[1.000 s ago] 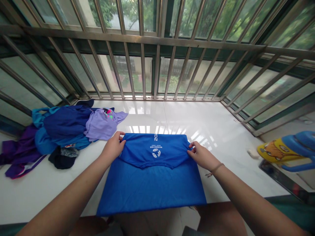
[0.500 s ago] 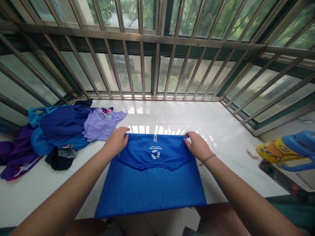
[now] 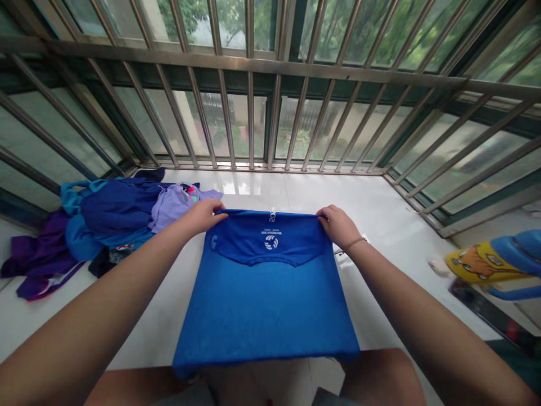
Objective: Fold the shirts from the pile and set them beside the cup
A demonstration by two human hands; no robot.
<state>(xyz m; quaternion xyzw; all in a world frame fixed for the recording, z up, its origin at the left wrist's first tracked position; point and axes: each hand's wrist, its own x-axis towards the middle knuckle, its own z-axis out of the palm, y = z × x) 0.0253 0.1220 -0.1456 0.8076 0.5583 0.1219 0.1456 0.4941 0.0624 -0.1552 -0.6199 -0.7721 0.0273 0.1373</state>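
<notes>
A bright blue shirt (image 3: 264, 293) lies flat on the white marble sill (image 3: 376, 220), partly folded, with a white logo on its far folded part. Its near hem hangs over the sill's front edge. My left hand (image 3: 203, 216) is closed on the shirt's far left corner. My right hand (image 3: 337, 224) is closed on the far right corner, a thin band on its wrist. Both hands lift the far fold edge a little off the sill.
A heap of clothes (image 3: 105, 217) in navy, teal, lilac and purple lies at the left of the sill. Metal window bars (image 3: 270, 129) close off the far side and both ends. A yellow and blue plastic thing (image 3: 492, 262) stands at the right.
Both hands have moved away from me along the shirt to its far corners and pulled the fold edge further from me. The camera has tilted slightly.
</notes>
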